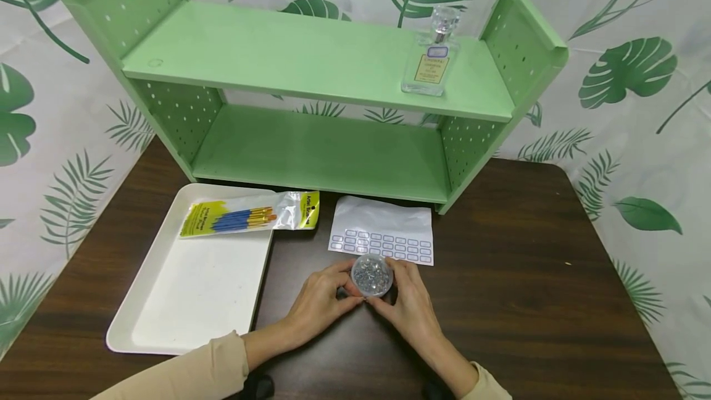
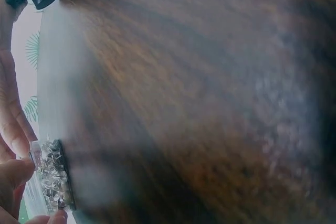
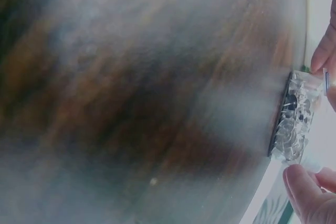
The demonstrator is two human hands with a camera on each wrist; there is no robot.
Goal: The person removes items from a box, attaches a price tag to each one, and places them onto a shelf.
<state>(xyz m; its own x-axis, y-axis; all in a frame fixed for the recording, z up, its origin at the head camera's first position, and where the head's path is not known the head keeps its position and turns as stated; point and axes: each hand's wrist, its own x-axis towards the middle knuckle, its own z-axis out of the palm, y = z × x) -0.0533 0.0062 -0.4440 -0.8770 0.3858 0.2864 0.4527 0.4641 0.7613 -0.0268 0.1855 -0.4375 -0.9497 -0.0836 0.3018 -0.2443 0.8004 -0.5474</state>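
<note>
A small round clear jar (image 1: pixel 371 276) full of shiny silver bits stands on the dark wooden table (image 1: pixel 528 276), just in front of a white label sheet (image 1: pixel 382 231). My left hand (image 1: pixel 324 298) grips it from the left, and my right hand (image 1: pixel 404 301) grips it from the right, fingers curled round its sides. The left wrist view shows the jar (image 2: pixel 52 174) at the lower left edge with fingertips (image 2: pixel 13 129) on it. In the right wrist view the jar (image 3: pixel 296 114) sits at the right edge between fingertips (image 3: pixel 304 190).
A white tray (image 1: pixel 194 289) lies at the left, with a pack of blue paintbrushes (image 1: pixel 250 216) across its far edge. Behind stands a green two-level shelf (image 1: pixel 311 66) with a clear perfume bottle (image 1: pixel 432 60) on its upper level. Leaf-print cloth surrounds the table.
</note>
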